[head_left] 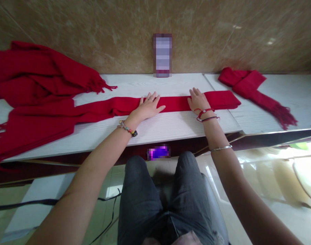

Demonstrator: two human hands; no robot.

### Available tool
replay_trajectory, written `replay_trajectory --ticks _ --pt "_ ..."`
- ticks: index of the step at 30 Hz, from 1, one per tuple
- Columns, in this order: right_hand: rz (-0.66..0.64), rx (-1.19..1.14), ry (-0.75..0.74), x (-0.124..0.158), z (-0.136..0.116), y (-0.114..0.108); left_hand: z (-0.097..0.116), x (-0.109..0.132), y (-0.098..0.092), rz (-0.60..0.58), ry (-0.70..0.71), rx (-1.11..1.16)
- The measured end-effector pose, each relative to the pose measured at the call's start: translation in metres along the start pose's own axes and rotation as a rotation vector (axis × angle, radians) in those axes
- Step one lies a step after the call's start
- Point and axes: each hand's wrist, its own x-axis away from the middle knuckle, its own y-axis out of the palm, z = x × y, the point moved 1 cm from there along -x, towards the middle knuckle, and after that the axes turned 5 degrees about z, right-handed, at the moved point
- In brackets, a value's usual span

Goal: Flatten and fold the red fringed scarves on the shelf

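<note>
Evidently the red scarf (174, 103) lies lengthwise along the middle of the worktop (170, 127), folded into a narrow strip on the right and widening at its left end, where fringe reaches the front edge. Both hands rest on the narrow part, well apart from each other: the left hand (149, 106), with a ring, lies flat with fingers spread, and the right hand (199, 101) lies flat nearer the folded right end. A beaded bracelet (127, 128) circles the left wrist; red cords (206, 111) and a silver bangle (221, 148) sit on the right arm.

At the far left, a rumpled red heap (47, 73) crowds against the scarf's wide end, its tassels pointing right. Near the folded end, a second scarf (254, 88) lies bent over itself, fringe toward the front. Behind the hands, a phone-like object (162, 54), blurred, stands against the wall.

The surface is pale with a wood-like grain, and a seam runs across it near the right hand. The brown marbled wall (114, 37) rises directly behind. Below the front edge glows a purple object (159, 152), too blurred to identify. Grey trousers (142, 197) show over a glossy floor (111, 207), with a black strap (25, 204) at lower left.
</note>
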Motion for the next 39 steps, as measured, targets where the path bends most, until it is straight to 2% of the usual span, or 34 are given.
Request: replay_trajectory --ticks 3,5,8,13,18,24,27,30,35,37,39 --pt "-0.127 -0.093 -0.266 -0.002 -0.019 0.002 0.001 0.000 0.002 0.019 0.082 -0.009" --pt "-0.163 -0.105 -0.312 -0.002 -0.025 0.004 0.001 -0.001 0.002 -0.010 0.115 -0.011" --pt "-0.154 -0.057 -0.244 0.001 -0.018 0.004 0.001 -0.001 0.001 -0.055 0.103 -0.018" --pt "-0.136 0.038 -0.107 0.009 0.013 -0.007 0.001 0.002 -0.004 -0.086 0.089 -0.006" --pt "-0.201 0.110 0.012 0.012 0.055 -0.020 0.001 0.002 -0.004 -0.092 0.088 0.013" --pt "-0.240 0.043 0.151 0.017 0.117 -0.023 0.002 0.003 -0.003 -0.071 0.090 0.031" --pt "-0.253 0.076 0.238 0.018 0.133 -0.028 0.003 0.004 -0.003 -0.058 0.091 0.042" --pt "-0.231 0.101 0.218 0.016 0.119 -0.034 0.004 0.003 -0.002 -0.012 0.134 0.051" --pt "-0.161 -0.011 -0.203 0.011 0.042 -0.027 0.007 0.002 0.000 -0.008 0.197 0.044" --pt "-0.171 -0.022 -0.306 0.009 0.017 -0.019 0.007 0.002 0.000 -0.035 0.184 0.014" --pt "-0.194 -0.016 -0.330 0.007 0.006 -0.012 0.007 0.002 0.000 -0.049 0.183 -0.001"
